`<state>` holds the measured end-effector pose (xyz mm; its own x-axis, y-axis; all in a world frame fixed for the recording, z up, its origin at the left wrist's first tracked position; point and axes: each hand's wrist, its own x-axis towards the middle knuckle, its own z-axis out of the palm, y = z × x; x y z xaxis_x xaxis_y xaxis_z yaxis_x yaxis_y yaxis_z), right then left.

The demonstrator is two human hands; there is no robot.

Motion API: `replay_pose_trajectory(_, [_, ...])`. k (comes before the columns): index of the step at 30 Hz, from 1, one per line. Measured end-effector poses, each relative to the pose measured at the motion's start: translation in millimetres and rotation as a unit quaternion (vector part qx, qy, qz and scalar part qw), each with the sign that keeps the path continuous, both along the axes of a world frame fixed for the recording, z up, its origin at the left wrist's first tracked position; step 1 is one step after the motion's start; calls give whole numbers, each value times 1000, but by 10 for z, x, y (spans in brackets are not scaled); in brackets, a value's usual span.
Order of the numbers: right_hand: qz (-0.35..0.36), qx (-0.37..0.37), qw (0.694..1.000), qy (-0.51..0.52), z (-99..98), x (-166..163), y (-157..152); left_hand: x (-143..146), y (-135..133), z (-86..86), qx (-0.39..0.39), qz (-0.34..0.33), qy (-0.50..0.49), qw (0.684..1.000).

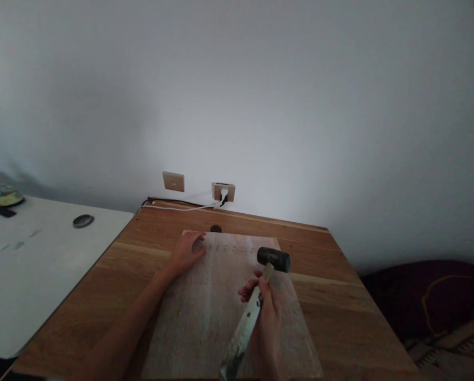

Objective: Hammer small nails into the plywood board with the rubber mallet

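A pale wooden board lies flat on the brown wooden table. Near its far edge runs a row of several small bits, too small to tell whether nails or holes. My left hand rests on the board's far left corner, thumb and fingers apart, beside that row. In my right hand is a mallet with a black head and a worn, white-painted handle. The fingers grip the handle close below the head. The mallet is held above the board's right half, its handle end slanting toward me.
The wooden table meets the wall, where a plugged-in socket and a wall plate sit. A white cable crosses the back edge. Left stands a white table with a dark round lid and a bottle.
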<state>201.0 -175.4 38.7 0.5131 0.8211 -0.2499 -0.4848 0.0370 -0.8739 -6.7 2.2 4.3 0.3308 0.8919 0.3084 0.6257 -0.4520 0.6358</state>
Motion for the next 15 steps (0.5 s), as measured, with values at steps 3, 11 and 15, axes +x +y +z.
replay_pose_trajectory(3, [10, -40, 999, 11, -127, 56, -114, 14, -29, 25, 19, 18, 26, 999])
replay_pose_trajectory(11, [29, -50, 993, 106, -438, -231, -193, -29, -748, 6, 32, 30, 61, 997])
replay_pose_trajectory(15, [54, -21, 988, 145, -502, -268, -249, -354, -1060, -42, 27, 20, 101, 994])
